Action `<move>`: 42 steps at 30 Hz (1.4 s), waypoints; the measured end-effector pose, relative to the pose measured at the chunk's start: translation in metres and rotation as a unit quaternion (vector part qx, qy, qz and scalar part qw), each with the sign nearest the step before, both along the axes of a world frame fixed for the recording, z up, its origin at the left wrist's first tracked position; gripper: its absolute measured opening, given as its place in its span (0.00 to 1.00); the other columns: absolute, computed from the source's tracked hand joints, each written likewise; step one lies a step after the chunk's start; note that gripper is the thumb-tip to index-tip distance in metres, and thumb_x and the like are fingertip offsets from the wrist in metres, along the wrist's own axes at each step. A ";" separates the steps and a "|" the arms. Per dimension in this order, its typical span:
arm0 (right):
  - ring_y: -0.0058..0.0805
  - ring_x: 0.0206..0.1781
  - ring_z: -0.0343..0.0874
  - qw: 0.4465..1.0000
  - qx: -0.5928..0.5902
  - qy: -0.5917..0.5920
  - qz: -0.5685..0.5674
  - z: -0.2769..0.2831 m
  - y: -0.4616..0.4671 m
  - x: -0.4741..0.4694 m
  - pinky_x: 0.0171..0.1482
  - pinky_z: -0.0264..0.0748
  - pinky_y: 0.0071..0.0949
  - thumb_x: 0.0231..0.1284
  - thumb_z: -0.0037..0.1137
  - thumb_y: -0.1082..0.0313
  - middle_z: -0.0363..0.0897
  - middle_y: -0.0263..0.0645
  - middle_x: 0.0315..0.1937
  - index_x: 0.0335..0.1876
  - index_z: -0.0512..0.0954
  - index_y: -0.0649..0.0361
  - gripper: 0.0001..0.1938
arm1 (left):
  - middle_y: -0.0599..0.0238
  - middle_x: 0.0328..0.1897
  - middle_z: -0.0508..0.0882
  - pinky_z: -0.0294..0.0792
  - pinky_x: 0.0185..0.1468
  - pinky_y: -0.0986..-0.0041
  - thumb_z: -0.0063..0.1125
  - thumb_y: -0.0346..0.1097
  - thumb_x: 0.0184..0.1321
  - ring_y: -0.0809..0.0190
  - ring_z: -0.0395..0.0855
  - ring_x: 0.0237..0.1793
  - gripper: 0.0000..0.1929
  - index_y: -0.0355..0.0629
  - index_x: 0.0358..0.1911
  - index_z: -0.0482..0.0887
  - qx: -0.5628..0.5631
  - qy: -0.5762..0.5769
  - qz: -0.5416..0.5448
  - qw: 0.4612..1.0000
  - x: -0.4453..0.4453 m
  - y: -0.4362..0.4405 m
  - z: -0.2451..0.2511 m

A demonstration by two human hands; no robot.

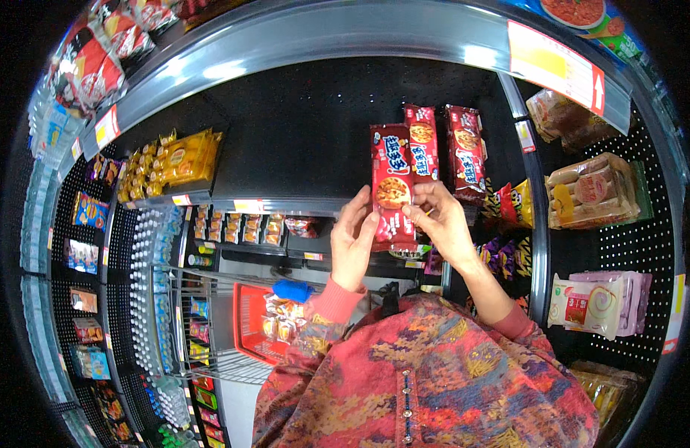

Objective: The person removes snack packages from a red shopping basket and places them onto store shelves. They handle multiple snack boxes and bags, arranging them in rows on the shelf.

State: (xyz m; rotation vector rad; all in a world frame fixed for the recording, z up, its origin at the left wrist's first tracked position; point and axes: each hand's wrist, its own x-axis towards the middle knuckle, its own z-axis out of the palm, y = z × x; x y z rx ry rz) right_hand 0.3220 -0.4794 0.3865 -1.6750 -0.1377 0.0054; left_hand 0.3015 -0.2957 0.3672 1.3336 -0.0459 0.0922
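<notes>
A long red snack pack (392, 151) with a round food picture and blue-and-white lettering stands nearly upright in front of me. My left hand (353, 235) grips its left edge low down, the thumb along the side. On the other edge, my right hand (443, 224) pinches it, with the thumb lying on the printed front. Just behind it on the black shelf stands a matching red pack (422, 140), partly covered by the held one. To its right is another pack of the same look (465, 148).
A wire shopping cart (210, 313) stands at lower left, with a red basket (247, 325) holding wrapped snacks (283, 322) and a blue item (293, 290). Yellow packs (185, 159) sit on the left of the shelf. Bagged bread (594, 190) fills the right shelves. A metal shelf edge (345, 36) crosses above.
</notes>
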 end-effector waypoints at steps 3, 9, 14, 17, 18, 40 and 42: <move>0.20 0.41 0.82 0.999 -0.031 0.018 -0.020 0.011 -0.017 0.014 0.43 0.79 0.26 0.65 0.67 0.71 0.85 0.41 0.40 0.53 0.76 0.70 0.16 | 0.59 0.60 0.81 0.73 0.63 0.72 0.58 0.28 0.71 0.64 0.81 0.58 0.23 0.31 0.68 0.75 0.021 -0.003 -0.025 0.999 0.029 -0.010 -0.001; 0.20 0.40 0.80 0.980 -0.162 -0.077 -0.079 0.015 -0.041 0.057 0.44 0.78 0.24 0.65 0.65 0.74 0.84 0.37 0.41 0.52 0.79 0.70 0.13 | 0.58 0.54 0.82 0.74 0.59 0.75 0.59 0.28 0.69 0.65 0.83 0.53 0.20 0.35 0.64 0.81 0.098 -0.058 -0.028 0.993 0.084 -0.035 -0.007; 0.35 0.45 0.88 0.960 -0.256 -0.057 -0.100 0.016 -0.050 0.077 0.49 0.81 0.31 0.65 0.65 0.71 0.88 0.52 0.43 0.54 0.81 0.72 0.15 | 0.59 0.61 0.83 0.72 0.63 0.75 0.60 0.28 0.69 0.66 0.82 0.58 0.19 0.35 0.63 0.82 0.096 -0.017 -0.038 0.995 0.113 -0.052 -0.020; 0.47 0.47 0.88 0.955 -0.271 -0.050 -0.107 0.018 -0.052 0.083 0.50 0.81 0.40 0.63 0.66 0.66 0.88 0.53 0.42 0.52 0.83 0.66 0.16 | 0.60 0.53 0.82 0.77 0.52 0.76 0.61 0.27 0.67 0.67 0.84 0.48 0.19 0.39 0.61 0.84 0.129 -0.076 -0.014 0.989 0.126 -0.058 -0.032; 0.47 0.47 0.88 0.952 -0.281 -0.042 -0.111 0.018 -0.051 0.085 0.50 0.81 0.41 0.64 0.66 0.65 0.88 0.53 0.42 0.52 0.83 0.66 0.16 | 0.60 0.53 0.82 0.78 0.52 0.76 0.61 0.27 0.67 0.66 0.84 0.47 0.19 0.39 0.61 0.84 0.131 -0.070 -0.014 0.989 0.130 -0.060 -0.037; 0.45 0.47 0.86 0.891 -0.416 -0.096 -0.156 0.014 -0.049 0.086 0.49 0.80 0.38 0.62 0.68 0.65 0.86 0.46 0.44 0.59 0.80 0.62 0.21 | 0.57 0.52 0.82 0.77 0.48 0.73 0.61 0.28 0.66 0.61 0.84 0.47 0.19 0.39 0.61 0.83 0.228 -0.107 0.058 0.966 0.123 -0.063 -0.043; 0.42 0.44 0.85 0.897 -0.386 -0.130 -0.172 0.018 -0.047 0.081 0.48 0.80 0.36 0.63 0.67 0.69 0.83 0.44 0.44 0.58 0.80 0.60 0.19 | 0.58 0.52 0.83 0.76 0.46 0.76 0.60 0.29 0.67 0.63 0.84 0.47 0.18 0.39 0.60 0.82 0.203 -0.093 0.070 0.972 0.112 -0.059 -0.040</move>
